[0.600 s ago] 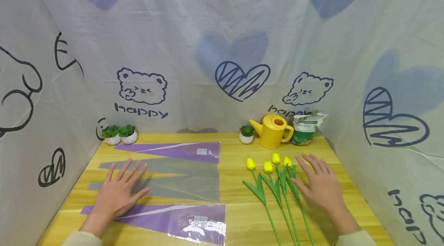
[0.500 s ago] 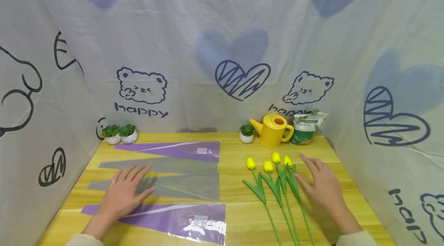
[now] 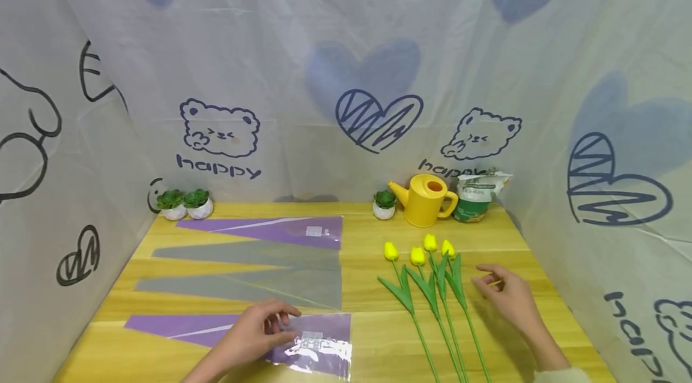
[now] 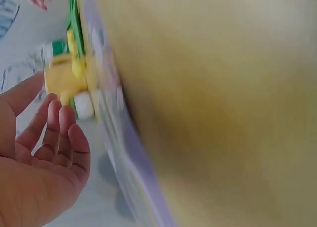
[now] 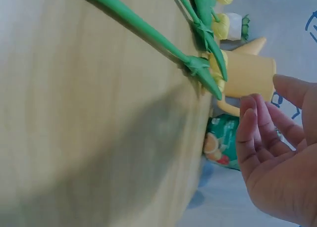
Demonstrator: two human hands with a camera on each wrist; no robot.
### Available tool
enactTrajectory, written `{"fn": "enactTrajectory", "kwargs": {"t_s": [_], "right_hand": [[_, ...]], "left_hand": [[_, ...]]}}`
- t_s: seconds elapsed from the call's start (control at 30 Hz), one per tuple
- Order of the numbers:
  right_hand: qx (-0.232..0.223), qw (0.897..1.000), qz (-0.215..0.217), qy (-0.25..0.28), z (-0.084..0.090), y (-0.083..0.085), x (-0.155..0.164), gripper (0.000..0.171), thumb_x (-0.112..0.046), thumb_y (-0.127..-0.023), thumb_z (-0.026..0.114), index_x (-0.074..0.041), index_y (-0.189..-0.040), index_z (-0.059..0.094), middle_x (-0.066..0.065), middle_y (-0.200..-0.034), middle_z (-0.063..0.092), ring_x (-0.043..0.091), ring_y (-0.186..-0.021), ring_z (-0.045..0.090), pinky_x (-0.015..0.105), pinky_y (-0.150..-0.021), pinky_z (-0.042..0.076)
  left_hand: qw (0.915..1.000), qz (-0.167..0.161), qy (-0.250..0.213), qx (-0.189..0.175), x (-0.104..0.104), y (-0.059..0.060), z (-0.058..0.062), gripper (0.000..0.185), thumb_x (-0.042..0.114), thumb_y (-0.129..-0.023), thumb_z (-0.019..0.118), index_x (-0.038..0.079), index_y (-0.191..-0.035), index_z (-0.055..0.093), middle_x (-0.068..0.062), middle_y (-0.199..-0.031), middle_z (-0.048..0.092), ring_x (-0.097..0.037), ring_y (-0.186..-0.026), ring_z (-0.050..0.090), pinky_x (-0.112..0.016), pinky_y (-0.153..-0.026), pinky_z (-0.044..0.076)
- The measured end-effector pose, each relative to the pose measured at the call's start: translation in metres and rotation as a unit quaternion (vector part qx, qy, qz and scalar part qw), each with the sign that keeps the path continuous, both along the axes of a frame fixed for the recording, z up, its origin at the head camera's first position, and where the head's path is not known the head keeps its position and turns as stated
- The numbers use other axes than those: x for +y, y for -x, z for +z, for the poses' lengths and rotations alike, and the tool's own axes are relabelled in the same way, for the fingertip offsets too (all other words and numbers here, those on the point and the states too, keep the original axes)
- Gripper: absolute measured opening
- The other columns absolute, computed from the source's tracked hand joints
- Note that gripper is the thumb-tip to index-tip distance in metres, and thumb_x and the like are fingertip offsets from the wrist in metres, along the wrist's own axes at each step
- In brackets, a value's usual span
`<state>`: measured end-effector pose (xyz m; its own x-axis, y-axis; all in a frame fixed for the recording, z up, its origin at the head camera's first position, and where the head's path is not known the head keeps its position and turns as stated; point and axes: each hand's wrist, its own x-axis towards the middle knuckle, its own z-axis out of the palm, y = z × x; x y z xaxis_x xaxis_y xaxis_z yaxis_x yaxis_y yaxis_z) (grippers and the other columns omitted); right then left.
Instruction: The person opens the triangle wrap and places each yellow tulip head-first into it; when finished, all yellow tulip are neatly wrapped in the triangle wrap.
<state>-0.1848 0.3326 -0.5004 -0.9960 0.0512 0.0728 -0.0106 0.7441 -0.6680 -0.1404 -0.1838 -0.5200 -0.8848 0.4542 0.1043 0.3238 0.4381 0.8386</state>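
My left hand [image 3: 256,330] hovers over the nearest purple plastic sleeve [image 3: 330,356], fingers loosely bent and nothing in them. In the left wrist view the palm and loosely curved fingers [image 4: 63,138] show above the table. To the right, my right hand [image 3: 507,296] hangs beside several yellow artificial tulips [image 3: 417,257], also with nothing held. Its fingers [image 5: 262,133] are relaxed in the right wrist view, apart from the green stems [image 5: 143,31]. Two grey sleeves [image 3: 238,287] and another purple sleeve [image 3: 281,230] lie flat in a row farther back.
Along the back edge stand two small potted succulents [image 3: 197,203], a third succulent [image 3: 384,205], a yellow watering can [image 3: 424,203] and a green-and-white bag [image 3: 471,206]. A printed curtain [image 3: 292,155] encloses the wooden table [image 3: 367,335] at the back and sides.
My left hand has moved right and nearer, from over the grey sleeves to the front purple one, its fingers now bent. My right hand has drawn slightly back from the tulips.
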Motion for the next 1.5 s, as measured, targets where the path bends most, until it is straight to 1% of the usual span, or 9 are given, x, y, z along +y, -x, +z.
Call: {"fn": "enactTrajectory", "kwargs": {"t_s": [0.07,0.17,0.23,0.4,0.5,0.77,1.03,1.27,1.5], "right_hand": [[-0.027,0.999,0.002,0.022,-0.003,-0.004,0.0,0.046,-0.026,-0.099,0.072,0.001,-0.135,0.064,0.013,-0.1,0.074,0.021,-0.074,0.07,0.027,-0.057,0.056],[-0.062,0.997,0.004,0.047,-0.008,-0.01,0.0,0.046,-0.024,-0.099,0.072,0.003,-0.135,0.063,0.013,-0.099,0.074,0.022,-0.07,0.07,0.03,-0.054,0.056],[-0.082,0.995,0.004,0.051,-0.01,-0.014,0.001,0.045,-0.024,-0.099,0.072,0.004,-0.134,0.063,0.012,-0.097,0.074,0.021,-0.07,0.07,0.03,-0.054,0.056],[-0.115,0.991,0.005,0.062,-0.018,-0.021,0.002,0.043,-0.023,-0.099,0.071,0.004,-0.131,0.064,0.01,-0.097,0.073,0.019,-0.071,0.068,0.03,-0.057,0.057],[-0.131,0.988,0.003,0.079,-0.023,-0.023,0.0,0.041,-0.02,-0.097,0.073,0.005,-0.129,0.064,0.01,-0.096,0.072,0.02,-0.072,0.069,0.031,-0.06,0.059],[-0.155,0.983,0.001,0.098,-0.031,-0.023,-0.004,0.042,-0.015,-0.095,0.074,0.01,-0.127,0.063,0.008,-0.09,0.074,0.021,-0.074,0.07,0.031,-0.062,0.062],[-0.165,0.981,-0.018,0.103,-0.035,-0.019,-0.011,0.041,-0.014,-0.093,0.077,0.009,-0.124,0.064,0.008,-0.089,0.074,0.02,-0.073,0.069,0.032,-0.062,0.062],[-0.174,0.979,-0.032,0.1,-0.037,-0.015,-0.013,0.037,-0.013,-0.09,0.08,0.007,-0.117,0.066,0.008,-0.088,0.07,0.02,-0.071,0.068,0.032,-0.062,0.061],[-0.179,0.977,-0.042,0.111,-0.038,-0.013,-0.014,0.032,-0.009,-0.087,0.082,0.007,-0.11,0.066,0.009,-0.086,0.07,0.02,-0.07,0.067,0.031,-0.063,0.062]], "left_hand": [[0.9991,-0.021,-0.01,-0.035,0.007,-0.003,-0.003,0.03,0.017,-0.09,0.08,0.007,-0.117,0.073,-0.006,-0.094,0.065,-0.001,-0.072,0.055,-0.022,-0.064,0.052],[0.9968,-0.047,-0.014,-0.064,0.017,-0.004,-0.009,0.028,0.019,-0.092,0.079,0.01,-0.118,0.073,-0.004,-0.095,0.067,-0.002,-0.075,0.056,-0.022,-0.066,0.052],[0.9961,-0.055,-0.016,-0.067,0.023,-0.005,-0.012,0.028,0.019,-0.092,0.079,0.011,-0.118,0.074,-0.004,-0.095,0.069,-0.002,-0.076,0.057,-0.022,-0.067,0.051],[0.9954,-0.082,-0.028,-0.041,0.034,-0.005,-0.02,0.03,0.014,-0.087,0.083,0.009,-0.115,0.075,-0.006,-0.097,0.071,-0.006,-0.079,0.06,-0.022,-0.07,0.054],[0.9948,-0.09,-0.031,-0.036,0.037,-0.005,-0.023,0.032,0.01,-0.084,0.085,0.008,-0.114,0.075,-0.005,-0.098,0.072,-0.007,-0.082,0.062,-0.023,-0.073,0.056],[0.9927,-0.079,-0.038,-0.083,0.041,0.003,-0.026,0.031,0.006,-0.082,0.085,0.008,-0.112,0.076,-0.005,-0.097,0.072,-0.008,-0.079,0.06,-0.02,-0.069,0.052],[0.9955,-0.081,-0.025,-0.043,0.045,0.008,-0.036,0.033,0.004,-0.075,0.09,0.008,-0.106,0.077,-0.003,-0.089,0.072,-0.001,-0.071,0.057,-0.017,-0.062,0.05],[0.9974,-0.052,-0.012,-0.049,0.051,0.01,-0.038,0.034,0.01,-0.071,0.094,0.012,-0.1,0.077,0.0,-0.086,0.071,0.004,-0.06,0.051,-0.017,-0.057,0.048],[0.9964,-0.057,0.001,-0.063,0.051,0.011,-0.037,0.028,0.011,-0.074,0.092,0.016,-0.099,0.08,0.001,-0.079,0.072,0.004,-0.054,0.048,-0.017,-0.054,0.045]]}}
